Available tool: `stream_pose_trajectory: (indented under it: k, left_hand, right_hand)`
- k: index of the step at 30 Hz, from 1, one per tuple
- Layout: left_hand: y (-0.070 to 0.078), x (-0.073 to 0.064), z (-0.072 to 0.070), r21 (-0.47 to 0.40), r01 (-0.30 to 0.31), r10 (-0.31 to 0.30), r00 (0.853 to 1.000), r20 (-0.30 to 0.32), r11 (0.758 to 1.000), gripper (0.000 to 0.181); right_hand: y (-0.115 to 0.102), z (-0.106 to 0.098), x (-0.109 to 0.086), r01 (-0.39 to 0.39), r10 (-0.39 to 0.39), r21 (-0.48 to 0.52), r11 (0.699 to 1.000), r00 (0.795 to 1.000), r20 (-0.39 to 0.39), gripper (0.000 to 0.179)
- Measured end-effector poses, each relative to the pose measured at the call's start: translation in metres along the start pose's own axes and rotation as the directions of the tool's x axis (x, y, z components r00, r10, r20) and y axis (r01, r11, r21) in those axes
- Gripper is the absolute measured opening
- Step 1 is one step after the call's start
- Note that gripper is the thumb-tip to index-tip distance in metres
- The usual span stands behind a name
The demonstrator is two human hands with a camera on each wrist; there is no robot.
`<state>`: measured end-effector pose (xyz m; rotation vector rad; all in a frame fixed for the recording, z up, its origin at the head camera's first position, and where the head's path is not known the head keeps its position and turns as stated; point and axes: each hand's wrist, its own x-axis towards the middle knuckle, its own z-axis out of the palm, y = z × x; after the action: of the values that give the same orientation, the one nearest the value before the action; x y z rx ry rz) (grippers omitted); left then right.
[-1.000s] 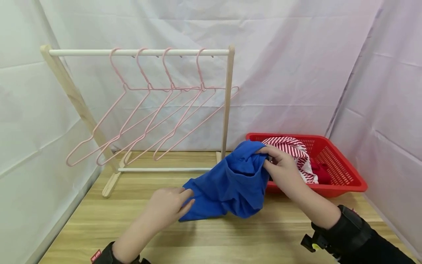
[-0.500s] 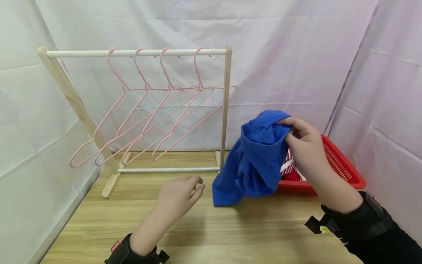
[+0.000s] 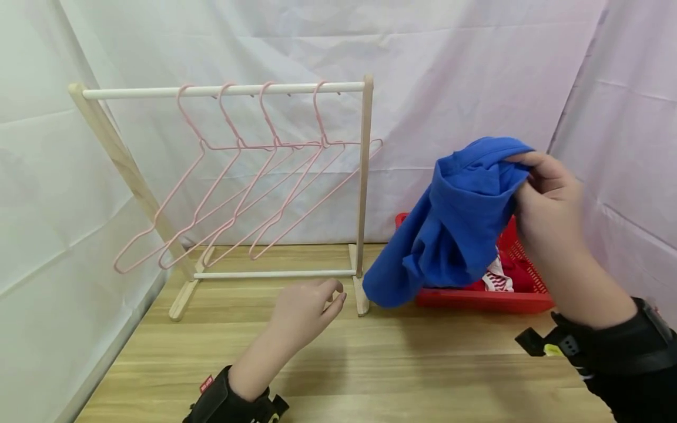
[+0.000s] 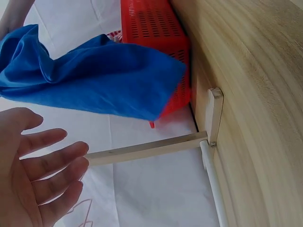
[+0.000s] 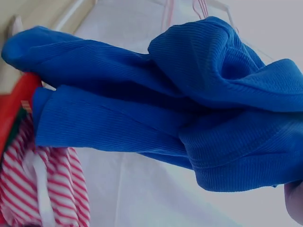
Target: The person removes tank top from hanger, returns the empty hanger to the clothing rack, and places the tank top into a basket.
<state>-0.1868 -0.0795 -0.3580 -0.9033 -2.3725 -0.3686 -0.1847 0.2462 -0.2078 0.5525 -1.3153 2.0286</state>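
My right hand [image 3: 552, 202] pinches the gathered upper edge of a blue garment [image 3: 465, 217], which hangs in folds in front of the red basket [image 3: 486, 301]. The right wrist view shows fine ribbing on the blue garment [image 5: 113, 118], and only a bit of the hand at the right edge. Lower and to the left, my left hand [image 3: 309, 311] is over the wooden table, holding nothing. Its fingers are loosely bent in the left wrist view, and the garment's loose end [image 4: 128, 85] hangs apart from them.
A wooden rack [image 3: 366, 176] with a white rail [image 3: 137, 93] stands at the back left, with several pink hangers [image 3: 238, 144] on it. A red-and-white striped cloth [image 5: 61, 184] and a dark red cloth [image 3: 515, 273] lie in the basket. White sheets [image 3: 476, 70] enclose the table.
My right hand has raised the blue garment up and to the right. My left hand was at the garment's lower end and is now apart from it, slightly further right.
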Motion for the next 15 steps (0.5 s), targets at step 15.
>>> stream_pose_trajectory:
  k: [15]
  left_hand:
    - [-0.001,0.002,0.010,-0.019,0.007,-0.006,0.999,0.051,1.000,0.009]
  right_hand:
    - [-0.028,-0.047,0.051,0.168,-0.180,-0.071,0.983,0.952,-0.248,0.016]
